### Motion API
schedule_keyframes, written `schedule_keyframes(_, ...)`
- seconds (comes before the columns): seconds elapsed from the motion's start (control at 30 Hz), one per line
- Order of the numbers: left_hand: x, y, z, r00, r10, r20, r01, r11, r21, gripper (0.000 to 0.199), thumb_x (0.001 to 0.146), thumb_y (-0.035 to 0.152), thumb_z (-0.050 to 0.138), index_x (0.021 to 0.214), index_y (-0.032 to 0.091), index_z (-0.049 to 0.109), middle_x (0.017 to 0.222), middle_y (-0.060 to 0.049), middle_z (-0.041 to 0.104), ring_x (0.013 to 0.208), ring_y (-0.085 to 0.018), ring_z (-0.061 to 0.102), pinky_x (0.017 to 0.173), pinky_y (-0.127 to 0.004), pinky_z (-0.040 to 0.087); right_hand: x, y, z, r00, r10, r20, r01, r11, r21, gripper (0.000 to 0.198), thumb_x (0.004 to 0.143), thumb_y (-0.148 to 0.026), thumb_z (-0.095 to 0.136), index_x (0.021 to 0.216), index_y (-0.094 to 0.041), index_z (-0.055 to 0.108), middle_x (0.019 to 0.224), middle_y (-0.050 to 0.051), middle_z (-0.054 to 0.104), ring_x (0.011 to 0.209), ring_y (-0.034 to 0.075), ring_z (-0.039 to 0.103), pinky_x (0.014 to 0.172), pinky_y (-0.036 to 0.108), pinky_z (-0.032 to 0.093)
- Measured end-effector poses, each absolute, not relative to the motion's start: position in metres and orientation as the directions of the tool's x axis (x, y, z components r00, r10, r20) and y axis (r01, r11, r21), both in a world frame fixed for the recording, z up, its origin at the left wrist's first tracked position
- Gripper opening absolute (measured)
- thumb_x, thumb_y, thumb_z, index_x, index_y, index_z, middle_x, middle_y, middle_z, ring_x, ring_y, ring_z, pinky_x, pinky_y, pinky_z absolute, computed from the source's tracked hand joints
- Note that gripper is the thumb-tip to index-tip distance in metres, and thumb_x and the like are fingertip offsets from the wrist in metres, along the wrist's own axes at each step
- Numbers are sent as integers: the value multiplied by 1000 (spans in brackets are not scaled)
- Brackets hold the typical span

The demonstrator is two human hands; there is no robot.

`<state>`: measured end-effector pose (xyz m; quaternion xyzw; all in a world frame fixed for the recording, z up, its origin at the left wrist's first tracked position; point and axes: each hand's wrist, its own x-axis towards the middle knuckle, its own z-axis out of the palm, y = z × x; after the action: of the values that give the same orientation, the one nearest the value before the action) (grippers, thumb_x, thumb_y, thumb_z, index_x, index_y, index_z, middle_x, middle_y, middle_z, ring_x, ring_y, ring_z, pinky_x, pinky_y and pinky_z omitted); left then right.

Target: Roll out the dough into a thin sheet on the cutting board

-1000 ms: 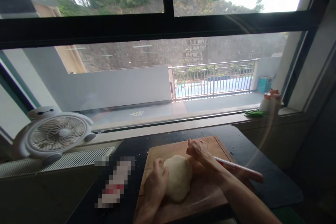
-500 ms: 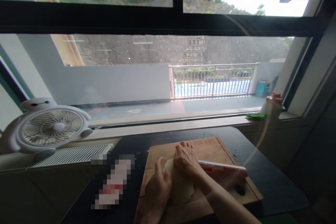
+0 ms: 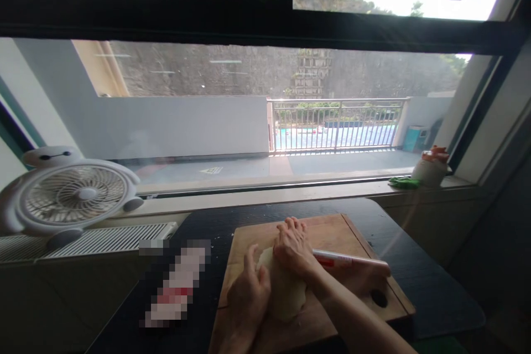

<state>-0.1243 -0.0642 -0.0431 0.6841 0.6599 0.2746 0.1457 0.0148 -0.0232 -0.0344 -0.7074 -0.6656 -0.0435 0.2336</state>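
A pale, flattened piece of dough (image 3: 286, 298) lies on a wooden cutting board (image 3: 326, 232). My right hand (image 3: 293, 246) rests palm down on the upper part of the dough, with its fingers reaching toward the far edge of the board. Along the dough's left side is my left hand (image 3: 249, 293), its thumb and fingers apart and stretched forward. It touches or nearly touches the dough edge. To the right of my right wrist, a shiny silvery roll with red print (image 3: 360, 263) lies on the board, its left end hidden behind the wrist.
The board sits on a black table (image 3: 431, 287). A blurred-out pinkish item (image 3: 178, 287) lies on the table at left. Beyond it stand a white fan (image 3: 83, 193) and a slatted white unit (image 3: 116, 240). A white container (image 3: 429, 171) and green cloth-like item (image 3: 404, 182) sit on the windowsill.
The view has shifted slightly. My right hand's fingers look a little more raised and spread at the dough's far edge. The left hand stays beside the dough.
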Motion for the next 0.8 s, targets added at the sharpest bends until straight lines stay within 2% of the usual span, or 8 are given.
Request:
schedule_keyframes(0.1, -125, -66, -42, 8, 980, 198, 819, -120, 561, 45, 85, 25, 43, 130, 25, 36, 96, -4, 69, 76, -18, 66, 59, -25, 38, 11, -30, -36, 106, 894, 435, 966, 12, -260, 33, 87, -26, 33, 113, -22, 54, 124, 10, 46, 122, 25, 28, 101, 43, 13)
schedule_keyframes(0.23, -124, -67, -38, -22, 987, 157, 827, -71, 558, 45, 85, 24, 42, 130, 25, 36, 90, -3, 70, 71, -17, 65, 55, -24, 35, 28, 3, -22, 201, 933, 298, 950, -111, -291, 29, 85, -26, 36, 101, -18, 58, 113, 13, 52, 109, 26, 40, 94, 45, 23)
schedule_keyframes(0.33, -122, -67, -36, -35, 989, 144, 826, -52, 562, 45, 85, 23, 43, 130, 25, 37, 86, -2, 70, 69, -17, 65, 53, -23, 34, 33, 14, -17, 252, 933, 258, 937, -169, -305, 30, 86, -25, 33, 98, -16, 59, 112, 15, 52, 106, 26, 42, 91, 45, 27)
schedule_keyframes(0.43, -122, -67, -36, -30, 987, 159, 822, -66, 566, 44, 85, 22, 42, 129, 24, 38, 88, -3, 70, 70, -17, 65, 54, -23, 35, 22, -7, -25, 194, 929, 314, 950, -99, -295, 31, 88, -29, 32, 100, -18, 58, 114, 14, 52, 112, 26, 39, 95, 44, 23)
schedule_keyframes(0.57, -124, -67, -37, -1, 982, 191, 833, -105, 543, 45, 85, 25, 43, 129, 24, 38, 90, -5, 70, 74, -19, 65, 58, -25, 37, 8, -30, -32, 111, 915, 387, 970, -15, -244, 33, 91, -31, 30, 108, -20, 56, 124, 11, 48, 123, 26, 26, 101, 45, 13)
schedule_keyframes(0.7, -123, -66, -39, -25, 987, 157, 837, -65, 543, 45, 85, 25, 42, 130, 25, 36, 84, -3, 69, 69, -17, 64, 54, -24, 33, 24, -3, -20, 182, 951, 249, 956, -111, -273, 32, 89, -31, 33, 99, -18, 60, 115, 14, 52, 114, 27, 37, 96, 47, 21)
schedule_keyframes(0.8, -122, -64, -40, -44, 990, 137, 823, -42, 567, 45, 85, 23, 42, 130, 25, 36, 87, -2, 70, 68, -16, 64, 52, -23, 32, 35, 18, -13, 245, 951, 191, 940, -185, -286, 33, 89, -31, 33, 98, -16, 61, 115, 16, 52, 111, 27, 40, 93, 47, 25)
